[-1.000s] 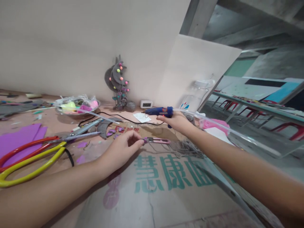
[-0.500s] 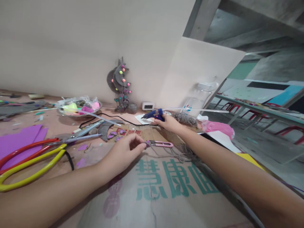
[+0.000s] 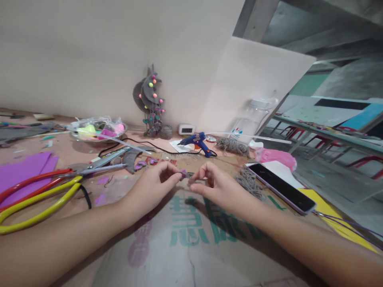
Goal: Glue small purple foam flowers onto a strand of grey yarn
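Note:
Near the middle, my left hand (image 3: 163,179) pinches a small purple and grey piece (image 3: 183,173) between thumb and fingertips. My right hand (image 3: 211,181) is just right of it, its fingertips curled close to the piece's grey end; whether they grip it is too small to tell. Both hands are above a cardboard sheet (image 3: 161,255) with green printed characters. Beyond them the blue glue gun (image 3: 196,139) lies by a white paper. More purple and grey pieces (image 3: 140,164) rest left of the hands.
Scissors (image 3: 72,179) with red and yellow handles and purple sheets (image 3: 26,175) lie left. Behind are a dish of bagged materials (image 3: 98,133), a grey moon ornament (image 3: 149,95), a small clock (image 3: 186,129) and a clear bottle (image 3: 249,119). Grey yarn (image 3: 249,183) and a phone (image 3: 281,187) lie right.
My right hand has let go of the glue gun and come back beside my left hand. The glue gun now lies on the table. The phone and yarn at the right are uncovered.

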Demonstrator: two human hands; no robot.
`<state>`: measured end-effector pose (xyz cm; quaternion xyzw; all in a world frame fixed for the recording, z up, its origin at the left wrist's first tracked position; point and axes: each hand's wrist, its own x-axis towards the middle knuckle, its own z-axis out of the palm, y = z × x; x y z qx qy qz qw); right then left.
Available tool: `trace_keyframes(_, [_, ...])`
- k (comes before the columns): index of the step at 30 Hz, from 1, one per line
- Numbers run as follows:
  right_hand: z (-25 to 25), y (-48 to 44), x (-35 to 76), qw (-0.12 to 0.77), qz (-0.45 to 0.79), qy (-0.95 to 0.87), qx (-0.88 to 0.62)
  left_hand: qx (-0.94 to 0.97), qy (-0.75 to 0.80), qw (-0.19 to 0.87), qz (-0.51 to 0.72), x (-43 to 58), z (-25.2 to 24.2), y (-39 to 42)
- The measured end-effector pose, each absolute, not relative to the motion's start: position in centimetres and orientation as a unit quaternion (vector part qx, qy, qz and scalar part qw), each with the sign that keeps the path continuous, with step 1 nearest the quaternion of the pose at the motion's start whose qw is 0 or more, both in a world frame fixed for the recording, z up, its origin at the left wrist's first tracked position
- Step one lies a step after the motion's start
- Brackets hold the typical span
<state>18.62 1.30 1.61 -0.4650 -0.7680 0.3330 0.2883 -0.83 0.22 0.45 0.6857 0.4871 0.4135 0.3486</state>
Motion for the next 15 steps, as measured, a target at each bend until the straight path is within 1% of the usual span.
trace_keyframes(3, [1.1, 0.8, 18.2, 0.284, 0.398, -0.738, -0.465, 0.691, 0.487, 0.343, 0.41, -0.8, 0.5, 0.2])
trace_keyframes(5, [1.1, 0.9, 18.3, 0.27, 0.398, -0.741, -0.468, 0.693, 0.483, 0.343, 0.411, -0.8, 0.4, 0.3])
trace_keyframes(7, [1.3, 1.1, 18.6, 0.265, 0.307, -0.787, -0.465, 0.693, 0.479, 0.348, 0.411, -0.9, 0.3, 0.3])
trace_keyframes(11, [1.5, 1.6, 19.5, 0.278, 0.015, -0.873, -0.401, 0.693, 0.47, 0.361, 0.411, -0.9, 0.3, 0.2])
trace_keyframes(13, [1.5, 1.8, 19.8, 0.289, -0.058, -0.885, -0.36, 0.694, 0.47, 0.36, 0.408, -0.9, 0.4, 0.1])
trace_keyframes(15, [1.5, 1.8, 20.0, 0.299, -0.087, -0.892, -0.329, 0.697, 0.474, 0.355, 0.404, -0.9, 0.4, 0.1])
